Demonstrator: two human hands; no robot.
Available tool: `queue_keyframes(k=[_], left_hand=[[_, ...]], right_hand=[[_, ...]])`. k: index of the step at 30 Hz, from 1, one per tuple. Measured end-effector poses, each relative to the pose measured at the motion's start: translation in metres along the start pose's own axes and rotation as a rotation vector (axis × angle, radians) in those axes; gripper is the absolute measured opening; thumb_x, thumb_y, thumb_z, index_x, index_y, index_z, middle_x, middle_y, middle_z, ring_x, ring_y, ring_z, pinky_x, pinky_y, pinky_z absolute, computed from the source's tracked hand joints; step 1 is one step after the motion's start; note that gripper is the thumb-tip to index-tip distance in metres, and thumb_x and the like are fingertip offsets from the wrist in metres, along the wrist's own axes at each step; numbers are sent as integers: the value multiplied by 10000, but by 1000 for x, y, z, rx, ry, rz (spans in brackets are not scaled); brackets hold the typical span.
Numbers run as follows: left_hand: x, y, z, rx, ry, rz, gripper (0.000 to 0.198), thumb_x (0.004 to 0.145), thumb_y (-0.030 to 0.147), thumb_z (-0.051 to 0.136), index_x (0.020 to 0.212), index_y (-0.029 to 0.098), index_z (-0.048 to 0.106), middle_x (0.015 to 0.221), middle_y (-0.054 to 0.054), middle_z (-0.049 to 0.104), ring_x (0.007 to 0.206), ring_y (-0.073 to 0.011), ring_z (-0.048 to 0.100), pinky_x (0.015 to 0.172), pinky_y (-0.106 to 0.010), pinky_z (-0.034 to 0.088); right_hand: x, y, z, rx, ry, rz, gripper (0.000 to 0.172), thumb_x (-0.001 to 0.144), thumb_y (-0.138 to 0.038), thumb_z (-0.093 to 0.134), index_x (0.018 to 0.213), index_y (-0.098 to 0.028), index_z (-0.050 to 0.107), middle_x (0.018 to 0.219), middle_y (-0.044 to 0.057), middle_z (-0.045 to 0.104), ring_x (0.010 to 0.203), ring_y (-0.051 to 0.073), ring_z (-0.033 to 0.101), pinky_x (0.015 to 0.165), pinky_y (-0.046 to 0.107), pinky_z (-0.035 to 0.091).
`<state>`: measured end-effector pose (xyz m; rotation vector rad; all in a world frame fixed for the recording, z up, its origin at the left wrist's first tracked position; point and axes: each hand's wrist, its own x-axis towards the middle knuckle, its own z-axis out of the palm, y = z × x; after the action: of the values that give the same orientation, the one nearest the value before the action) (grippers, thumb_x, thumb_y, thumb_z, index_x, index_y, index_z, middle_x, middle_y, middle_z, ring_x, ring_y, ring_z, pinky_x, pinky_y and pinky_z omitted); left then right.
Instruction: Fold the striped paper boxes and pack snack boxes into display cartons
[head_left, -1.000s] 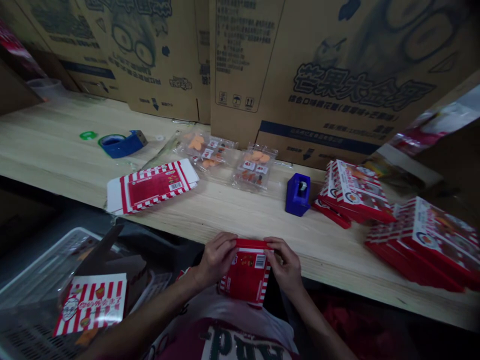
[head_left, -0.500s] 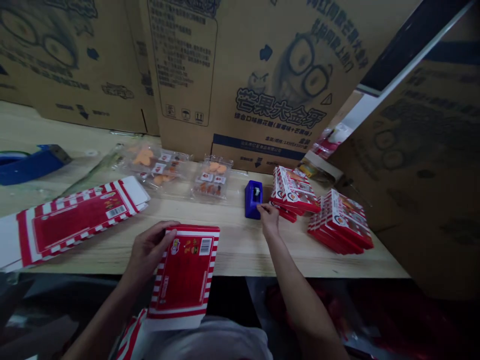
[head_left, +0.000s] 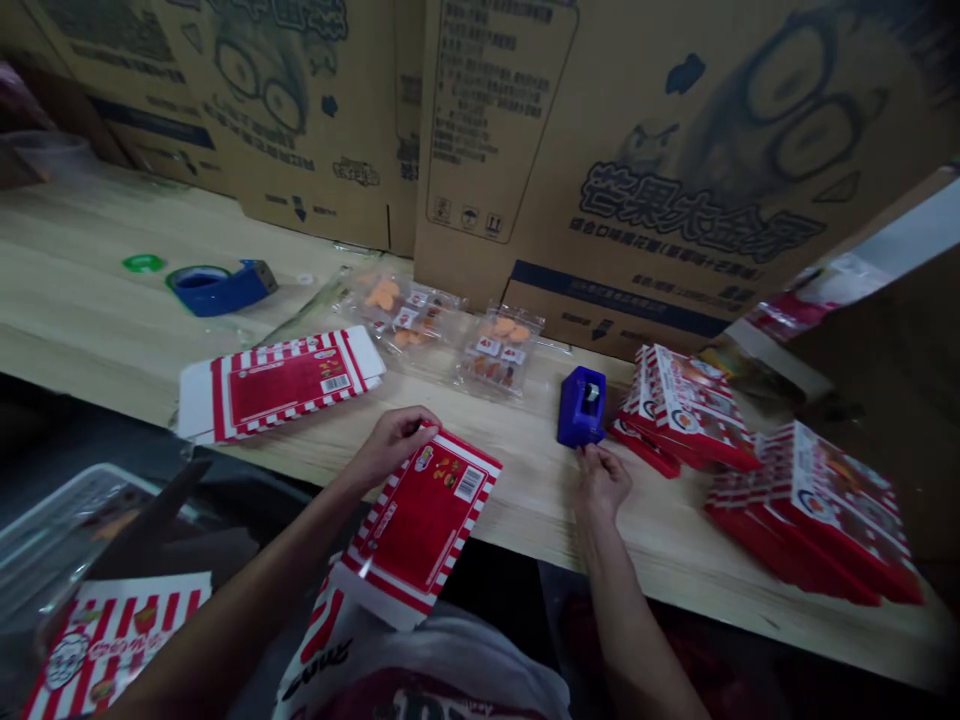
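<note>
Two snack packs [head_left: 401, 320] past left hand [head_left: 391, 447]; blue dispenser [head_left: 582, 406] beside right hand [head_left: 602, 482]

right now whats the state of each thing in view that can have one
left hand, gripping the flat carton's edge
flat red-striped carton, unfolded, held tilted over the table edge
right hand, fingertips at the dispenser, contact unclear
blue dispenser, upright on the table
other flat carton, unfolded, lying on the table
red boxes, made up, in leaning stacks
clear snack pack, lying flat, orange pieces inside
</note>
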<state>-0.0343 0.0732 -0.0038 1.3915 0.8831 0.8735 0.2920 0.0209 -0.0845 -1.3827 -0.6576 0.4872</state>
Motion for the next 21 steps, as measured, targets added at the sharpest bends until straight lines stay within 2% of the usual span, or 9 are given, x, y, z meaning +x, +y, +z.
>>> queue_keyframes(k=[3, 6, 8, 11, 12, 14, 16, 17, 21], left_hand=[[10, 1, 0, 0, -79, -9, 291, 780, 417, 640, 826, 130, 622, 686, 8, 587, 585, -102, 525, 532, -191, 401], [23, 1, 2, 14, -230, -53, 320, 767, 440, 645, 803, 123, 617, 650, 9, 583, 567, -105, 518, 524, -192, 388], [29, -1, 7, 44, -341, -68, 330, 760, 443, 648, 779, 116, 619, 634, 9, 578, 561, -101, 507, 529, -193, 383], [34, -1, 18, 79, -435, -58, 322, 740, 428, 667, 743, 108, 632, 614, 11, 568, 563, -99, 488, 541, -194, 376], [34, -1, 22, 86, -456, -56, 318, 735, 423, 671, 735, 108, 634, 609, 12, 563, 563, -98, 481, 539, -192, 370], [33, 3, 29, 96, -486, -53, 312, 737, 420, 667, 732, 110, 635, 609, 15, 557, 568, -98, 470, 536, -189, 362], [31, 6, 33, 104, -501, -47, 315, 748, 425, 652, 733, 112, 632, 615, 15, 555, 570, -98, 461, 536, -188, 360], [30, 8, 34, 105, -501, -45, 318, 753, 429, 646, 734, 112, 630, 615, 15, 554, 570, -98, 457, 535, -188, 360], [27, 16, 32, 105, -466, -32, 313, 763, 427, 633, 725, 116, 614, 608, 23, 530, 571, -96, 438, 530, -187, 351]], right_hand=[[-3, -7, -1, 18, 15, 15, 368, 646, -526, 670, 600, -207, 492, 605, -45, 485, 573, 124, 506, 678, 366, 509], [-15, -32, 0, 8, -144, 80, 354, 633, -500, 722, 599, -186, 561, 590, -19, 542, 570, 145, 547, 631, 361, 516], [-26, -57, 7, -36, -445, 130, 329, 646, -462, 748, 611, -164, 614, 642, 21, 602, 617, 164, 580, 623, 337, 506], [-36, -96, 28, -151, -1086, 101, 312, 740, -445, 701, 636, -158, 637, 730, 30, 620, 684, 145, 569, 657, 283, 467], [-38, -106, 36, -186, -1232, 58, 316, 768, -449, 675, 646, -160, 636, 737, 23, 613, 688, 138, 558, 657, 270, 455], [-40, -118, 49, -249, -1394, -44, 316, 803, -446, 636, 659, -164, 630, 723, 8, 600, 684, 132, 543, 650, 255, 441], [-42, -119, 58, -340, -1434, -135, 305, 816, -418, 622, 642, -167, 613, 681, -6, 588, 654, 125, 528, 622, 241, 427], [-44, -117, 61, -405, -1407, -175, 297, 807, -396, 633, 622, -167, 602, 649, -13, 580, 622, 119, 515, 593, 232, 412], [-59, -99, 61, -647, -1148, -248, 295, 722, -350, 723, 556, -171, 557, 541, -32, 546, 508, 98, 453, 491, 220, 319]])
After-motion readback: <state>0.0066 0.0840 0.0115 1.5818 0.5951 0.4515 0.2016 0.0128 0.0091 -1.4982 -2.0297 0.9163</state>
